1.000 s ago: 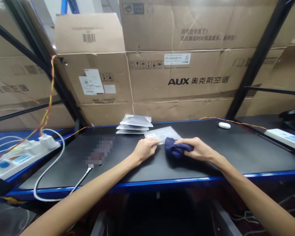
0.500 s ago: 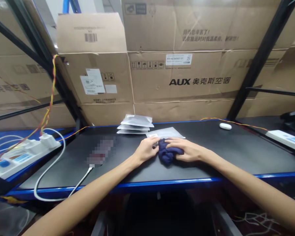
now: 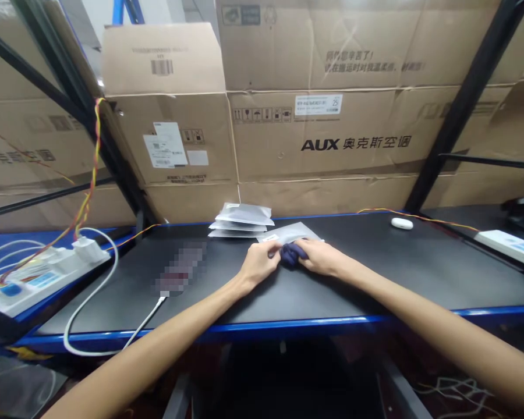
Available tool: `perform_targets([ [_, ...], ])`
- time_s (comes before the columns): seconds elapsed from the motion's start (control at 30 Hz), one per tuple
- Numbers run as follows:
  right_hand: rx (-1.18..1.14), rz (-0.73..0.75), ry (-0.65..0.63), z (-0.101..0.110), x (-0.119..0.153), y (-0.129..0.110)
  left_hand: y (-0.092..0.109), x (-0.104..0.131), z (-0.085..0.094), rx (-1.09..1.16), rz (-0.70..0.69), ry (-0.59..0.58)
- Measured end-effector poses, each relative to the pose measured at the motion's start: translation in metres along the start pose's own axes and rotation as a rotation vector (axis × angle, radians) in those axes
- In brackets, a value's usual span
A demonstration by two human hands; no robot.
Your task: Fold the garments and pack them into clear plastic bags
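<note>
Has a bare left hand [image 3: 259, 260] and a bare right hand [image 3: 319, 256] over the surface [image 3: 367, 285], with slim fingers and narrow wrists. Shows long, slender forearms, bare and smooth-looking past the near edge of the surface, widening gradually away from the wrists.

Storage-style workspace: metal racking [image 3: 467, 105], flattened AUX cartons [image 3: 332, 163], power strips [image 3: 48, 278].
</note>
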State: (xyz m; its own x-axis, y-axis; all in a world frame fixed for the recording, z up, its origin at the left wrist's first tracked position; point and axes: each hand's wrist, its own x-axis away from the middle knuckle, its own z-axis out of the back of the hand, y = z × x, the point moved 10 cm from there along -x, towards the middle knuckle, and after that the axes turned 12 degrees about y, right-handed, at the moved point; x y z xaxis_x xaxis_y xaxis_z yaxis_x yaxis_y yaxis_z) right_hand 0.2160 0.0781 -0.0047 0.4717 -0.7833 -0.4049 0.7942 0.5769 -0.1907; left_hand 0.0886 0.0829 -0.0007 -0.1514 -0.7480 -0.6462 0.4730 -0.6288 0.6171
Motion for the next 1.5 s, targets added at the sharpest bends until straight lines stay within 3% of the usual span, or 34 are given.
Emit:
perform_targets([
  [0.4, 0.238, -0.189, -0.032, -0.017, -0.013, 0.009, 0.002, -0.002, 0.004, 0.038, -0.009, 0.038],
  [0.67, 0.157, 0.149, -0.029, -0.005, 0.000, -0.019, 0.007, -0.004, 0.008, -0.016, -0.044, 0.030],
  [0.9, 0.304, -0.035, -0.129, -0.020, -0.020, -0.006, 0.012, -0.003, 0.006, -0.025, -0.096, 0.020],
  [1.1, 0.310, -0.110, -0.065, -0.012, -0.027, -0.005, 0.009, -0.004, 0.007, -0.012, -0.071, 0.027],
  [1.17, 0.257, -0.099, -0.073, -0.008, -0.021, -0.001, 0.009, -0.005, 0.007, -0.014, -0.067, 0.021],
  [1.33, 0.108, 0.092, -0.174, -0.009, -0.006, -0.001, 0.009, -0.006, 0.009, -0.020, -0.048, 0.019],
  [1.5, 0.178, 0.075, -0.113, -0.014, -0.009, 0.000, 0.008, -0.005, 0.008, -0.014, -0.042, 0.012],
])
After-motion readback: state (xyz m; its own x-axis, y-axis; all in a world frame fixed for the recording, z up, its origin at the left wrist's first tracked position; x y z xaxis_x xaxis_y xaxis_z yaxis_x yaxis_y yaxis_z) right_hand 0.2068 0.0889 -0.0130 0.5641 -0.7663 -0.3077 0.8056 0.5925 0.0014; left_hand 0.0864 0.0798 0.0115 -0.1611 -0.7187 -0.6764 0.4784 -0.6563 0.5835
